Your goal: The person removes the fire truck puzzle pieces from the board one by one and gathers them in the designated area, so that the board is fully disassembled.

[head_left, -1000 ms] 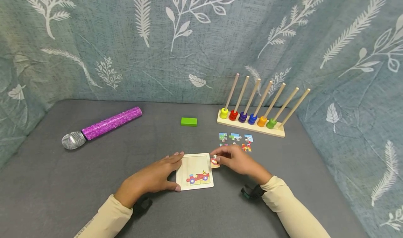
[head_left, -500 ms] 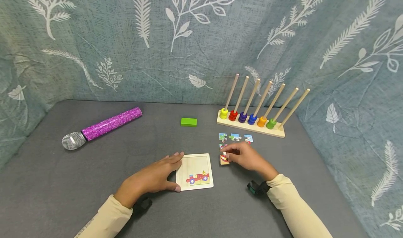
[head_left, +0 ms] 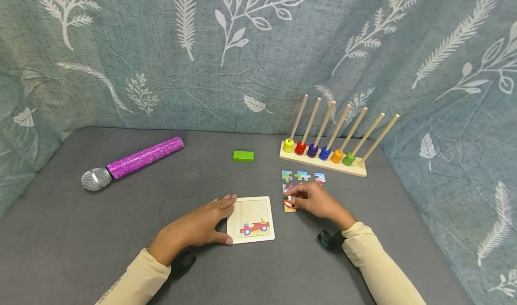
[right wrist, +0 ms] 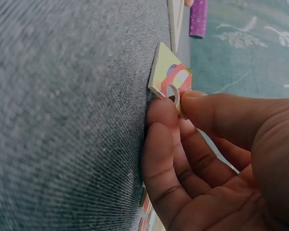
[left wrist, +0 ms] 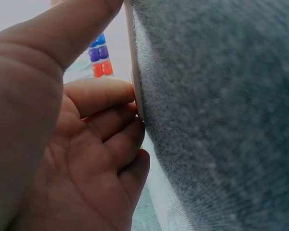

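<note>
A square wooden puzzle board (head_left: 248,211) lies on the table, with joined pieces showing a red car (head_left: 254,228) in its lower right part. My left hand (head_left: 198,226) holds the board by its left side, thumb at the near corner and fingers at the far one. In the left wrist view, the fingertips press the board's thin edge. To the right of the board, my right hand (head_left: 317,202) pinches a puzzle piece (right wrist: 167,72) by its rounded tab between thumb and fingers. The piece is red and yellow, tilted close over the table in the right wrist view.
Several loose puzzle pieces (head_left: 302,175) lie beyond my right hand, some hidden by it. A wooden peg stand (head_left: 323,160) with coloured rings stands behind them. A green block (head_left: 243,156) lies at the back middle, a purple glittery microphone (head_left: 145,157) at the left.
My right hand has drawn the puzzle piece away from the board's right edge, a little to the right, and then stayed nearly still. The left hand has kept its place on the board.
</note>
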A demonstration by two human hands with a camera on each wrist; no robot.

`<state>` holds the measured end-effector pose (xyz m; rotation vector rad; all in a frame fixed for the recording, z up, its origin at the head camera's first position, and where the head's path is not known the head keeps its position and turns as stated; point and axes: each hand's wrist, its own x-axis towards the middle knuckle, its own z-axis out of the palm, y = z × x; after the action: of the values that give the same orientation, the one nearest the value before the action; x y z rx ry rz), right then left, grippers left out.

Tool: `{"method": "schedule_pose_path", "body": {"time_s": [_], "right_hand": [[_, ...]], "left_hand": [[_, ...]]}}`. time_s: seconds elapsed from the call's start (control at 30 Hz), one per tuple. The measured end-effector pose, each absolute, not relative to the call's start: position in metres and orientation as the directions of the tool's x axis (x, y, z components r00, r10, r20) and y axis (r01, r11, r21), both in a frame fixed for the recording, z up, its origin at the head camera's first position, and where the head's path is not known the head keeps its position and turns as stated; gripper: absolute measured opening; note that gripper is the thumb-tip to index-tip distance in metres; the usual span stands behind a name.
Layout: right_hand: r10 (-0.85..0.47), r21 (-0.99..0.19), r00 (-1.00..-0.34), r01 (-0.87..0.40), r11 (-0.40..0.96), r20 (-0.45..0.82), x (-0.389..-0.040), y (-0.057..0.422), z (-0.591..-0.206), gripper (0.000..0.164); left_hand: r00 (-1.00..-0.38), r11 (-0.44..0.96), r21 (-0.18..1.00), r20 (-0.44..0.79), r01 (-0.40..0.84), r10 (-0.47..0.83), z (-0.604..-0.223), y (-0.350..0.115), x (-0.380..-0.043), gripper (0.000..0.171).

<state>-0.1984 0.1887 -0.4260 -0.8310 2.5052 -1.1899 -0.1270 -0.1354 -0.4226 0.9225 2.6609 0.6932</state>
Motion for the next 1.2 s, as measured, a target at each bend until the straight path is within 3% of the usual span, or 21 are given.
{"method": "schedule_pose_path", "body": {"time_s": [0.7, 1.2], "right_hand": [[-0.542, -0.68, -0.835, -0.451, 0.578, 0.093, -0.2, 0.189, -0.426, 0.015], [-0.62, -0.694, -0.778, -0.501, 0.517, 0.099, -0.182, 0.167, -0.413, 0.014]], "left_hand": [[-0.773, 0.69, 0.505, -0.066, 0.519, 0.63, -0.423, -0.134, -0.127, 0.088], [-0.778, 0.695, 0.505, -0.072, 0.512, 0.624, -0.424, -0.135, -0.126, 0.088]]}}
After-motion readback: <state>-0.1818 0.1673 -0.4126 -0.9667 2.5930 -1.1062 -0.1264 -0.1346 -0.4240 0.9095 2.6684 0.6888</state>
